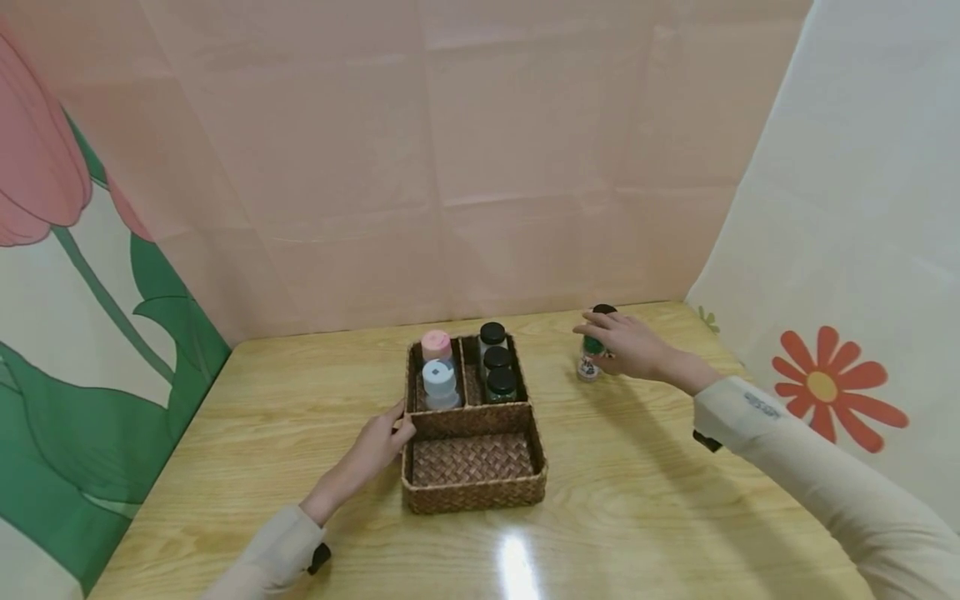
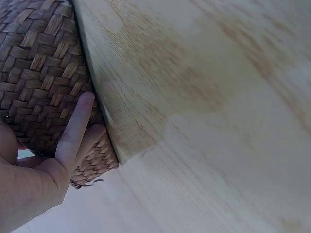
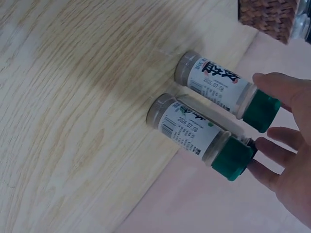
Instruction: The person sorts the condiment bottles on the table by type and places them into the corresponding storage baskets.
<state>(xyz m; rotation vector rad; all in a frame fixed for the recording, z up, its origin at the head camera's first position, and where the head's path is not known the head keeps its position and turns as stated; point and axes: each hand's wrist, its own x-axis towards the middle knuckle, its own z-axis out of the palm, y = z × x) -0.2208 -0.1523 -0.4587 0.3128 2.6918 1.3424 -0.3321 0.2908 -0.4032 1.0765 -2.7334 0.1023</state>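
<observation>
In the head view a brown woven basket (image 1: 472,500) with three compartments stands on the table. My left hand (image 1: 378,437) grips its left side; the left wrist view shows fingers (image 2: 73,131) against the outer wall. My right hand (image 1: 633,342) reaches over seasoning bottles at the basket's right. In the right wrist view, two clear bottles with green caps stand side by side, a nearer bottle (image 3: 189,131) and another bottle (image 3: 216,85). Thumb and fingers spread around the second one's cap; whether they touch it is unclear. Behind them shows part of a black-capped bottle (image 1: 604,309).
The basket's back left compartment holds a pink-capped bottle (image 1: 436,343) and a pale blue-capped bottle (image 1: 439,379). Three black-capped jars (image 1: 500,383) line the back right compartment. A pink cloth wall (image 1: 450,167) rises behind the wooden table (image 1: 315,392).
</observation>
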